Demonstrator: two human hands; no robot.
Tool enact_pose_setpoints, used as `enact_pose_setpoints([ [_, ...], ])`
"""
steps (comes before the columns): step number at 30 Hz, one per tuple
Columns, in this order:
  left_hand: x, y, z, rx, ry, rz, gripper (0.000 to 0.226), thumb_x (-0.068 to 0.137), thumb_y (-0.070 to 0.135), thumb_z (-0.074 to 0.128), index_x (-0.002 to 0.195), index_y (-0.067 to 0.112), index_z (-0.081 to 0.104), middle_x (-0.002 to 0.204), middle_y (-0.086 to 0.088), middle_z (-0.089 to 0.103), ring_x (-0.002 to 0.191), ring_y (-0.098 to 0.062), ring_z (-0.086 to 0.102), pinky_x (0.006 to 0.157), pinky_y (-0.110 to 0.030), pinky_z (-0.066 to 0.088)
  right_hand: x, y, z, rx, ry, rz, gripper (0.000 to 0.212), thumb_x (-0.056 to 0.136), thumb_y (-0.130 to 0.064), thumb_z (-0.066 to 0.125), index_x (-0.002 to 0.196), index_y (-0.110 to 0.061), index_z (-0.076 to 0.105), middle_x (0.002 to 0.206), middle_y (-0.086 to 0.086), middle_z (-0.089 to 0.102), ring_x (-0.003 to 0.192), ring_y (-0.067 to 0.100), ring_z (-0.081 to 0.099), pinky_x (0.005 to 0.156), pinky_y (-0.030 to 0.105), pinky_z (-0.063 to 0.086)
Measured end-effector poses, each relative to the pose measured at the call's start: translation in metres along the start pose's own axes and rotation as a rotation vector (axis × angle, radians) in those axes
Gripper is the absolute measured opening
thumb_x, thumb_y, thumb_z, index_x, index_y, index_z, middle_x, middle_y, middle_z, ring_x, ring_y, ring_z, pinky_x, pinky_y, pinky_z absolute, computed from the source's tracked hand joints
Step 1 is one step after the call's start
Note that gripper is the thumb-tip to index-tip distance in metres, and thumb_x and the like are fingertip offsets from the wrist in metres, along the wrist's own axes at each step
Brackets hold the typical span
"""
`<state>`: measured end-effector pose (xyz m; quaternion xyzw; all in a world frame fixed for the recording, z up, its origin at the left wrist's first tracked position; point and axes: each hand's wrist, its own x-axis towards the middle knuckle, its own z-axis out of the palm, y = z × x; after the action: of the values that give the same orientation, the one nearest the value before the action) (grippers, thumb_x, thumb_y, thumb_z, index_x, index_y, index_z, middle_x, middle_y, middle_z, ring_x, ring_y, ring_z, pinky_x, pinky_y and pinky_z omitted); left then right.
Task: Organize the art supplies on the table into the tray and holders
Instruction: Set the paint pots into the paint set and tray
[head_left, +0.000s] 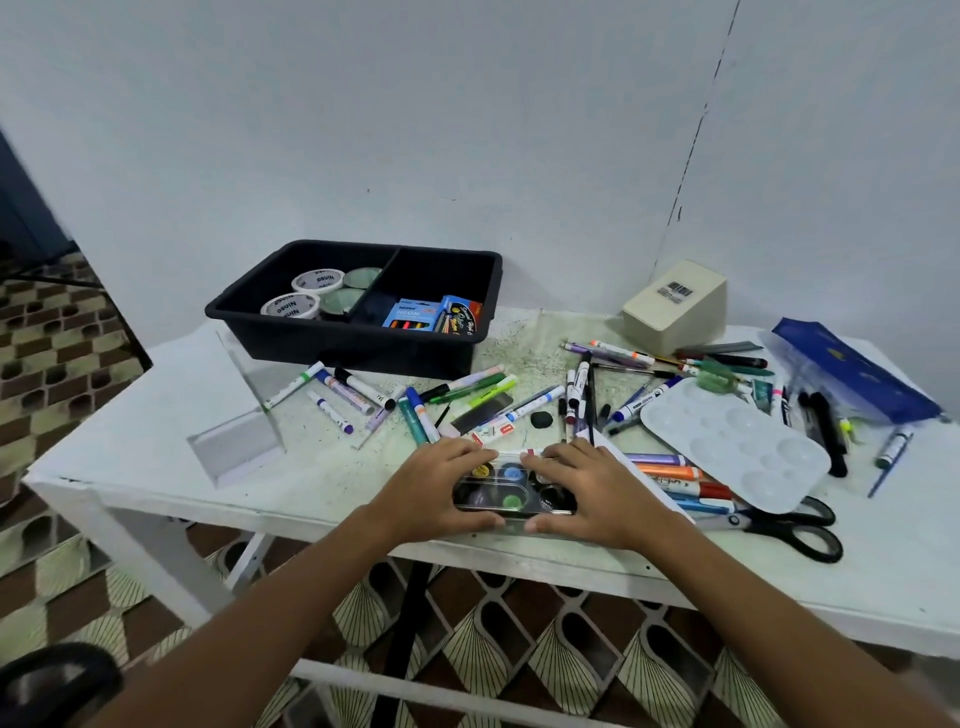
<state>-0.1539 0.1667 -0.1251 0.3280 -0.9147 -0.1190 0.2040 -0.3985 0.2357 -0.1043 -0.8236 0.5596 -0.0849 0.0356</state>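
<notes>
A clear-lidded watercolor paint set (511, 488) lies near the table's front edge. My left hand (431, 488) grips its left end and my right hand (597, 493) grips its right end, fingers curled over the far edge and thumbs at the near edge. A black two-compartment tray (291, 332) stands at the back; tape rolls (306, 296) fill its left half and crayon boxes (431, 314) its right. A clear acrylic holder (236, 431) lies to the left, and a beige holder (675, 304) stands at the back right. Several markers (353, 395) lie scattered across the middle.
A white paint palette (732, 441) lies on the right over more markers. Black-handled scissors (795, 525) sit at the front right. A blue pouch (852, 369) lies at the far right with pens and brushes. The white table (130, 415) stands against a wall.
</notes>
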Motion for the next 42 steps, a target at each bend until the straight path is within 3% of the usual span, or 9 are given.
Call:
enact_pose_setpoints([
  [12,-0.007,-0.002,0.002,0.002,-0.004,-0.016,0.088,0.070,0.084,0.047,0.136,0.025,0.051,0.133,0.005,0.054,0.124,-0.011,0.044,0.100,-0.029,0.028,-0.002,-0.001,0.008,-0.034,0.025,-0.014,0.091,0.076,-0.086,0.028,0.147,-0.029,0.036,0.133,0.000,0.050,0.119,0.018,0.041,0.096,0.032,0.035],
  [18,-0.004,-0.003,0.001,0.009,-0.011,-0.003,0.090,0.069,0.086,0.045,0.134,0.024,0.053,0.131,0.003,0.056,0.121,-0.013,0.046,0.096,-0.029,0.028,-0.002,0.000,0.006,-0.015,0.033,0.007,0.095,0.072,-0.089,0.026,0.146,-0.031,0.036,0.138,-0.003,0.048,0.123,0.018,0.044,0.098,0.034,0.033],
  [24,0.000,-0.005,0.001,-0.024,0.027,0.008,0.087,0.068,0.084,0.049,0.132,0.024,0.055,0.128,0.006,0.058,0.118,-0.011,0.048,0.095,-0.035,0.032,-0.001,-0.001,0.004,0.155,0.091,0.098,0.087,0.071,-0.085,0.041,0.134,-0.026,0.051,0.130,-0.004,0.056,0.115,0.015,0.052,0.093,0.030,0.041],
  [27,0.000,-0.007,0.001,-0.041,0.036,0.013,0.086,0.068,0.083,0.053,0.131,0.025,0.056,0.126,0.008,0.059,0.117,-0.010,0.049,0.094,-0.036,0.034,-0.002,-0.001,0.002,0.315,0.138,0.148,0.062,0.084,-0.063,0.048,0.129,-0.021,0.057,0.123,-0.002,0.060,0.107,0.013,0.055,0.083,0.026,0.041],
  [31,0.001,-0.010,-0.001,-0.023,0.006,0.027,0.087,0.068,0.083,0.052,0.132,0.025,0.055,0.128,0.008,0.058,0.120,-0.011,0.048,0.093,-0.035,0.031,-0.004,0.003,-0.004,0.604,0.251,0.229,0.029,0.094,-0.018,0.056,0.121,-0.012,0.062,0.114,0.004,0.065,0.098,0.011,0.059,0.084,0.023,0.046],
  [35,-0.001,-0.017,-0.007,0.010,0.003,0.035,0.087,0.069,0.085,0.049,0.133,0.026,0.054,0.131,0.007,0.057,0.121,-0.012,0.045,0.091,-0.036,0.031,-0.015,0.015,-0.010,0.553,0.430,0.334,0.029,0.091,0.005,0.049,0.112,-0.006,0.067,0.104,0.004,0.067,0.093,0.011,0.059,0.080,0.005,0.042],
  [36,-0.002,-0.018,-0.009,0.021,0.001,0.036,0.087,0.069,0.085,0.048,0.134,0.027,0.053,0.131,0.007,0.057,0.122,-0.013,0.044,0.091,-0.038,0.032,-0.019,0.018,-0.011,0.525,0.452,0.347,0.028,0.090,0.005,0.050,0.109,-0.005,0.068,0.102,0.005,0.067,0.091,0.013,0.059,0.079,0.008,0.044],
  [39,-0.008,-0.021,-0.008,0.069,0.022,0.017,0.085,0.071,0.085,0.047,0.136,0.031,0.050,0.134,0.007,0.053,0.124,-0.014,0.038,0.094,-0.042,0.032,-0.033,0.021,-0.003,0.424,0.475,0.382,0.022,0.089,-0.005,0.054,0.104,-0.003,0.069,0.100,0.011,0.069,0.091,0.023,0.061,0.078,0.032,0.050],
  [42,-0.021,-0.018,0.000,0.118,0.110,-0.119,0.094,0.070,0.089,0.038,0.139,0.025,0.047,0.138,0.004,0.048,0.125,-0.015,0.035,0.094,-0.035,0.023,-0.044,0.018,0.015,0.195,0.494,0.436,0.041,0.087,-0.041,0.049,0.098,-0.008,0.071,0.095,0.006,0.065,0.094,0.025,0.054,0.079,0.036,0.038],
])
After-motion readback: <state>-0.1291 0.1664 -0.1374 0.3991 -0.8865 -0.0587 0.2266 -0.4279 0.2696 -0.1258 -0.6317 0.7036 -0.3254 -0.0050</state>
